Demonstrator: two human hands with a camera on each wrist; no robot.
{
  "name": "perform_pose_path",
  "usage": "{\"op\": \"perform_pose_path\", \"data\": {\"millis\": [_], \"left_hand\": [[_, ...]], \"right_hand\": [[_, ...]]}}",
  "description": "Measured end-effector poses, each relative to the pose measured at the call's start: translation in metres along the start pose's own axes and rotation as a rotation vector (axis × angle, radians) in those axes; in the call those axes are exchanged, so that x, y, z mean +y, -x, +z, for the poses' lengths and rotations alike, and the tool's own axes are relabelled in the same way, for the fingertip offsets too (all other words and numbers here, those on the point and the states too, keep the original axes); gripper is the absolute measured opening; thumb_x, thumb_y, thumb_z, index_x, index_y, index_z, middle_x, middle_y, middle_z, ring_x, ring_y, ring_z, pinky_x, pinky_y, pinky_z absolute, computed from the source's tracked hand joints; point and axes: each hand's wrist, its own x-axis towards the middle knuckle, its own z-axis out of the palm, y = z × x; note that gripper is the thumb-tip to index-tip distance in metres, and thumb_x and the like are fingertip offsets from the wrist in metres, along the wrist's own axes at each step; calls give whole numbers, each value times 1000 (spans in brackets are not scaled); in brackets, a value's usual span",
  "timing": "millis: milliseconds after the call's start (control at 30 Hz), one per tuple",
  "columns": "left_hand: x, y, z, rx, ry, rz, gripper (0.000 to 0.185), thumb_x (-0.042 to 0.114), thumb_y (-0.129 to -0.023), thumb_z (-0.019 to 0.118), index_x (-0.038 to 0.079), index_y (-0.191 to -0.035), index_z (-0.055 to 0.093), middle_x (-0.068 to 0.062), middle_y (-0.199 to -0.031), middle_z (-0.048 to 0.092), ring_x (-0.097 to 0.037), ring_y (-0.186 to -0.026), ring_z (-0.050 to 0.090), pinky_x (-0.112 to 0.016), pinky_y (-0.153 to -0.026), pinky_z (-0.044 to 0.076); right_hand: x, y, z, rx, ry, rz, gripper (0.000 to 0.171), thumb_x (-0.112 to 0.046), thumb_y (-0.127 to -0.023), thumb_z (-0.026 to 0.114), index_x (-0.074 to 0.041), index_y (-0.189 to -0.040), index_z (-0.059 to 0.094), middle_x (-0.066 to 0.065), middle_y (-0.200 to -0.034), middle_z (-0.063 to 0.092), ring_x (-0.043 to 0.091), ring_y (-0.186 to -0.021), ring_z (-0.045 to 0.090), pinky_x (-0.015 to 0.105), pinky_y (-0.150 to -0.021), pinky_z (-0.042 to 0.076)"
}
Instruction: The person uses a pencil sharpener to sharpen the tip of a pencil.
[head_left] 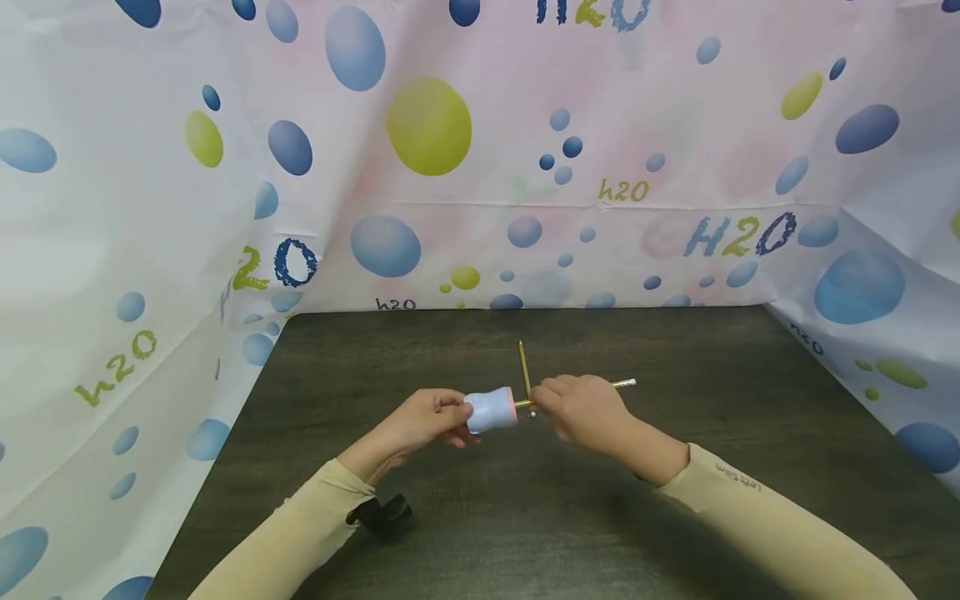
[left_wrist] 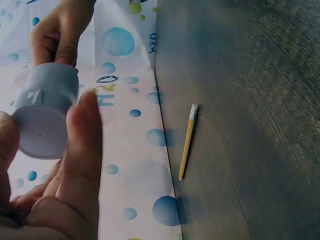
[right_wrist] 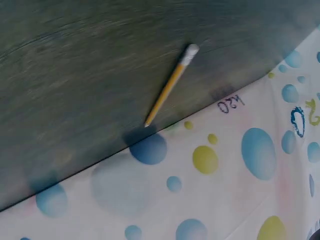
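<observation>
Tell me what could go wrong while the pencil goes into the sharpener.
The left hand holds the light-blue barrel-shaped sharpener in the air, so the yellow pencil pinched by the right hand might enter crooked and snap its tip. A second yellow pencil lies on the dark wooden table just behind; a hand could knock it.

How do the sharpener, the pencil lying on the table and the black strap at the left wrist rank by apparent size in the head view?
1. Pencil lying on the table: longest, though thin.
2. Sharpener and black strap: these look alike, so no ranking between them.
</observation>
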Motion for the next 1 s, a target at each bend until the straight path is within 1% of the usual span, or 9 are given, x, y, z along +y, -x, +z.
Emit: {"op": "perform_pose_path", "data": {"millis": [100, 167, 400, 500, 633, 733, 800, 867, 1000], "left_hand": [[2, -1, 0, 80, -108, 91, 48, 24, -99, 70, -12, -129, 60, -29, -119, 70, -18, -99, 72, -33, -86, 61], [4, -1, 1, 125, -162, 141, 43, 15, -96, 74, -9, -128, 61, -28, -122, 68, -20, -103, 70, -33, -88, 61], [1, 4, 6, 177, -312, 262, 48, 10, -86, 82, 0, -129, 66, -23, -132, 66, -36, -118, 68, -46, -101, 58], [1, 5, 9, 183, -365, 326, 48, 5, -83, 83, 3, -128, 66, -20, -134, 66, -38, -123, 65, -52, -106, 54], [1, 3, 9, 156, -341, 402, 51, 1, -84, 82, 2, -130, 61, -22, -143, 57, -41, -130, 59, -53, -109, 51], [4, 3, 6, 104, -215, 405, 66, 13, -87, 82, 0, -142, 48, -26, -152, 46, -45, -138, 49, -58, -113, 46], [5, 3, 3, 78, -134, 317, 75, 31, -91, 79, 1, -149, 41, -28, -153, 45, -46, -139, 49, -56, -113, 48], [4, 1, 0, 52, -69, 187, 81, 49, -96, 69, -3, -151, 38, -31, -147, 51, -39, -130, 59, -49, -107, 54], [0, -2, 0, -22, -53, -56, 87, 66, -101, 42, -11, -139, 51, -26, -116, 73, -15, -89, 74, -35, -87, 63]], "right_hand": [[-3, -3, -5, -128, -58, 115, 25, -21, -100, 65, -14, -78, 58, -5, -60, 51, 5, -49, 35, 18, -45, 19], [-4, -7, -10, -272, -204, 232, 25, -19, -93, 73, -15, -75, 56, -7, -57, 45, 3, -49, 30, 18, -47, 19], [12, -14, -12, -785, -1143, 762, 34, -17, -107, 51, -3, -77, 60, -9, -56, 32, 5, -48, 22, 21, -47, 20], [18, -12, -8, -874, -1318, 866, 36, -19, -108, 48, 0, -79, 59, -9, -55, 31, 6, -47, 21, 22, -45, 19], [20, -8, -5, -811, -1277, 817, 36, -20, -108, 49, 9, -91, 62, -9, -56, 35, 5, -48, 25, 22, -47, 23], [17, -6, -5, -704, -1134, 746, 35, -21, -108, 51, 8, -99, 67, 4, -68, 60, 8, -61, 50, 24, -58, 40], [14, -5, -7, -646, -1009, 728, 30, -22, -107, 54, 2, -102, 71, 7, -74, 64, 10, -66, 52, 25, -61, 42], [11, -5, -10, -594, -852, 689, 24, -22, -105, 57, -3, -105, 73, 7, -81, 69, 10, -69, 54, 25, -63, 44], [5, -1, -10, -421, -467, 423, 12, -15, -97, 69, -8, -104, 76, -2, -73, 67, 7, -57, 53, 21, -52, 41]]}}
